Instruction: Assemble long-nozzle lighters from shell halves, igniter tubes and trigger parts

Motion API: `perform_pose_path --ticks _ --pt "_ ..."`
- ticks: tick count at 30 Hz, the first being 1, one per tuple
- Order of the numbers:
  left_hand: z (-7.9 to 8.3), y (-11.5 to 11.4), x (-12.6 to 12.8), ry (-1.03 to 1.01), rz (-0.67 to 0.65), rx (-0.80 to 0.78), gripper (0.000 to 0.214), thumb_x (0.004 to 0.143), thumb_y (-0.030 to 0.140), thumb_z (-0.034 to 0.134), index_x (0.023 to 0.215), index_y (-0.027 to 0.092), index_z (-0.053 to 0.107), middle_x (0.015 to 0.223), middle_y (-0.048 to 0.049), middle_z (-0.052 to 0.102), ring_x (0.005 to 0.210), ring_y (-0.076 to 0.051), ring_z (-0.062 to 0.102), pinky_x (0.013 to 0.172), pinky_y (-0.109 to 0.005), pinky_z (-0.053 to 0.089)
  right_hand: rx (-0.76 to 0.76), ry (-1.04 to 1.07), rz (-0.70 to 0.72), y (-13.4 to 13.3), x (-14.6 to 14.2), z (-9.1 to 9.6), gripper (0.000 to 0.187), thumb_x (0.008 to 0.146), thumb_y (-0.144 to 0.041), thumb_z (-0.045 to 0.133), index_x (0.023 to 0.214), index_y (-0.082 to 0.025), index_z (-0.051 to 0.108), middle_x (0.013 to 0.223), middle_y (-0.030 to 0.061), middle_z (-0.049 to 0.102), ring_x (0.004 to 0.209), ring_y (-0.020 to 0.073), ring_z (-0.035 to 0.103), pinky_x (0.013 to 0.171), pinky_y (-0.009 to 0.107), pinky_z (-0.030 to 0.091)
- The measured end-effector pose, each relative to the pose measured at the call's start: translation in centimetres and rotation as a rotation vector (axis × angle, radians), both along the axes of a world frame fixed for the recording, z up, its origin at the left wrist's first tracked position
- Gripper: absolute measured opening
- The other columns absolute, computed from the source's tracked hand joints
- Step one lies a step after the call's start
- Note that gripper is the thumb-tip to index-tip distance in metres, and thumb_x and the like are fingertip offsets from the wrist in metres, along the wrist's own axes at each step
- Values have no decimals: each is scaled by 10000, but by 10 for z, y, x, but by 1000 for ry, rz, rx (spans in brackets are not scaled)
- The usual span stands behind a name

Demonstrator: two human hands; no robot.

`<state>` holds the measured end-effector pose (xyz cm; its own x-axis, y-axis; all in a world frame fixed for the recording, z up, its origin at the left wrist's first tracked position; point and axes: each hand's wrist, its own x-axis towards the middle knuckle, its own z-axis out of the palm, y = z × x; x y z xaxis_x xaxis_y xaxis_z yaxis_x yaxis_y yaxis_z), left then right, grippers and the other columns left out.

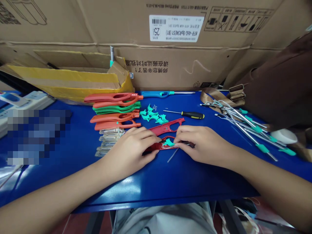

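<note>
A red lighter casing half (pixel 156 148) lies low over the blue table, its inner side up. My left hand (pixel 140 143) grips its left end between thumb and fingers. In its handle opening sits a teal trigger (pixel 168 142), with thin white wires beside it. My right hand (pixel 198 141) is pinched at the right end of this casing, next to the trigger; what its fingertips hold is hidden. A thin clear strip (pixel 172 155) slants down from near those fingertips. Just behind, another red casing half (pixel 168 127) lies on the table.
Stacked orange, red and green casings (pixel 115 112) lie behind my left hand, with clear fuel tanks (pixel 107 143) below. Loose teal triggers (pixel 152 115), a screwdriver (pixel 192 114) and a blue lighter (pixel 158 94) lie farther back. Metal lighter rods (pixel 253 130) spread at right. Cardboard (pixel 180 74) walls the back.
</note>
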<state>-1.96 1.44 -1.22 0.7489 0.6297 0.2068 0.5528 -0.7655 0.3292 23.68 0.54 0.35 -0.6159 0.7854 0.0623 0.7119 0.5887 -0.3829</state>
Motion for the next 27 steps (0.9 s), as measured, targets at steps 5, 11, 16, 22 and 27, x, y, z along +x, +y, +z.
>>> perform_pose_path --ticks 5,11,16,22,27 --pt "1 0 0 -30 3 -26 190 950 220 634 1132 196 682 1087 -46 737 978 -224 644 887 -400 495 -23 54 32 0 -2 -5 124 978 -172 545 898 -193 637 904 12 635 792 145 585 685 277 410" --pt "0 2 1 -62 -3 -28 189 947 206 642 1124 178 701 1062 -55 743 950 -222 641 879 -398 501 -42 135 34 3 -2 -7 125 981 -163 533 876 -191 594 884 9 616 811 151 568 728 283 411" --pt "-1 2 1 -88 -11 -32 198 943 201 650 1128 185 718 1040 -57 747 934 -221 639 859 -392 506 -53 139 55 4 -2 -10 134 981 -166 542 869 -192 612 874 9 626 810 151 571 727 281 410" --pt "-1 3 1 -114 -22 -50 195 942 201 657 1123 184 728 1024 -61 747 926 -217 635 851 -389 506 -39 171 69 5 -2 -14 148 983 -163 541 865 -189 628 870 18 645 819 155 596 733 277 427" --pt "-2 3 1 -131 16 -77 197 928 204 675 1118 188 724 1007 -60 733 932 -224 627 867 -403 504 24 183 70 4 -2 -16 172 991 -164 517 868 -190 634 895 30 664 832 157 621 734 272 438"
